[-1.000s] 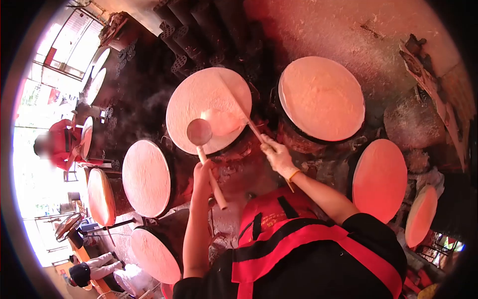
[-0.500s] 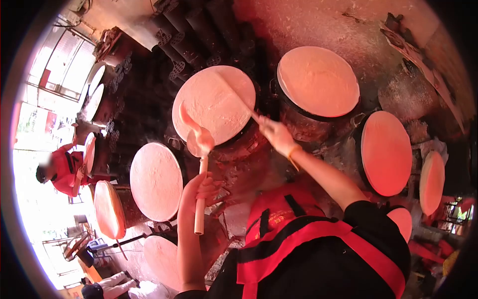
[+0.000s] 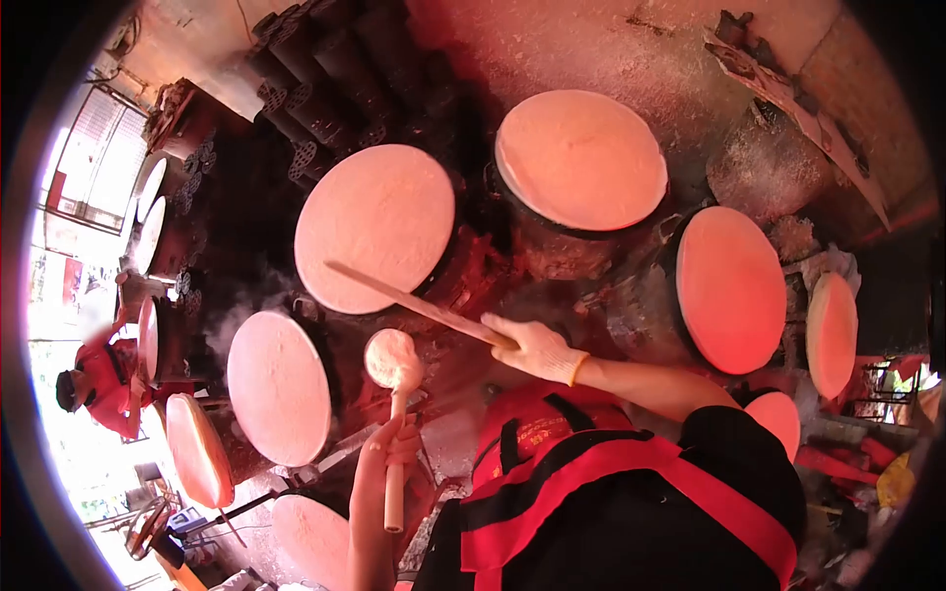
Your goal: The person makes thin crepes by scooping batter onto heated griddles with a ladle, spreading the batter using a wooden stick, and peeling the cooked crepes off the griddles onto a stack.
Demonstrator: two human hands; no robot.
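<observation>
My left hand (image 3: 396, 445) is closed round the wooden handle of a ladle (image 3: 393, 362), whose bowl holds a pale, soft mass. The ladle is below the round pale surface (image 3: 379, 231) of a drum-like stove. In a light glove, my right hand (image 3: 532, 350) grips a long flat wooden stick (image 3: 419, 304). The stick's far end lies over the lower part of that round surface. Whether it touches the surface I cannot tell.
More round pale tops stand around, among them one at the upper right (image 3: 581, 160), one at right (image 3: 731, 290) and one at left (image 3: 279, 388). Dark perforated cylinders (image 3: 345, 74) are stacked behind. A person in red (image 3: 106, 384) is at far left.
The pale mass on the round surface is now in the ladle, which has moved down off it. The stick has swung flatter and lower. The view has shifted.
</observation>
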